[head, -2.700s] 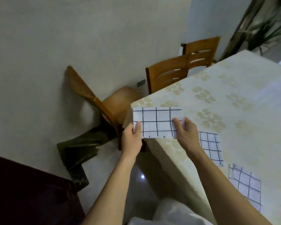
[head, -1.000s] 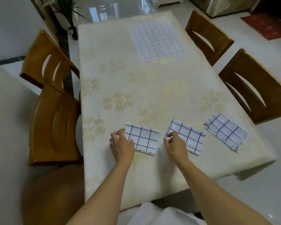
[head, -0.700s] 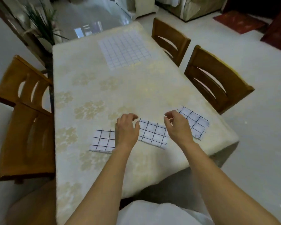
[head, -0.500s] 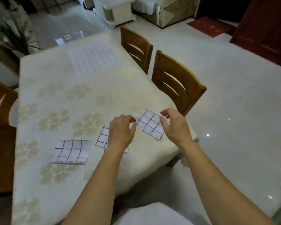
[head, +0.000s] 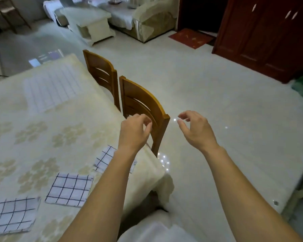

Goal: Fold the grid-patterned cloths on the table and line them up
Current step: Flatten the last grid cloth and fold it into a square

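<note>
Cloth left to fold, the big grid sheet [head: 51,88], is lying flat at the far end of the table [head: 42,137]. Three folded cloths are sitting in a rough row along the near edge: left one [head: 12,215], middle one [head: 69,189], and corner one [head: 105,158], which is partly hiding under the left forearm. Left hand [head: 134,133] and right hand [head: 196,131] are hovering by the right corner, fingers loosely curled, gripping nothing. The sheet is sitting forward-left of both, with the left hand nearer.

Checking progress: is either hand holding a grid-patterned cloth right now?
No, the left hand and the right hand both hover empty and loosely curled in the air.
</note>
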`<state>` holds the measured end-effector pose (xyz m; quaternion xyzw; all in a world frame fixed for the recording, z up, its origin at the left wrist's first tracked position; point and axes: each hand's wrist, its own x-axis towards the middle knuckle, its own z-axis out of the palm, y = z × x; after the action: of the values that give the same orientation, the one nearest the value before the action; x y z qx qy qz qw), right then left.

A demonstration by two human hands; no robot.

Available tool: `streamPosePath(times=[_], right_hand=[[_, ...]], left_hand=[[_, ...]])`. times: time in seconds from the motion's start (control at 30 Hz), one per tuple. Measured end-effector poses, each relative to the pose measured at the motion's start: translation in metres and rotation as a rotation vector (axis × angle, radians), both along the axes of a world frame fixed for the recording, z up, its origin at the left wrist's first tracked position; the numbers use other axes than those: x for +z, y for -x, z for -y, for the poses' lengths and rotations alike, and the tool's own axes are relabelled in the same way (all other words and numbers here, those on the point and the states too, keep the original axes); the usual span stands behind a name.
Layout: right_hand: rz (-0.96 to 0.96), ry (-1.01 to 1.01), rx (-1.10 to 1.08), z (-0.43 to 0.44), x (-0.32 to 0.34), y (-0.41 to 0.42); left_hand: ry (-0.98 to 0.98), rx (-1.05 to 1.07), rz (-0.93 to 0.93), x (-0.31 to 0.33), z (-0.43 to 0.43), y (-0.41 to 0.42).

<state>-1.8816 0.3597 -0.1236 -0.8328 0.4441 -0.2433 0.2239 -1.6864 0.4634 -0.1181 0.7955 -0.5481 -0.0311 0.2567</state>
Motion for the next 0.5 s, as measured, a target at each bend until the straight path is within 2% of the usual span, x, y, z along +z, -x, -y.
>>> streamPosePath(times=[0.2, 0.33, 0.5], right_hand=[[-0.054, 0.013, -0.106, 0.100, 0.020, 0.046], [-0.024, 0.010, -0.176, 0.153, 0.029, 0.058], [0.020, -0.048, -0.102, 0.222, 0.011, 0.040]], left_hand=[[0.063, -0.124, -0.114, 0.019, 0.138, 0.032], [0.047, -0.217, -0.118, 0.025, 0.196, 0.048], [-0.002, -0.154, -0.123, 0.012, 0.246, 0.035]])
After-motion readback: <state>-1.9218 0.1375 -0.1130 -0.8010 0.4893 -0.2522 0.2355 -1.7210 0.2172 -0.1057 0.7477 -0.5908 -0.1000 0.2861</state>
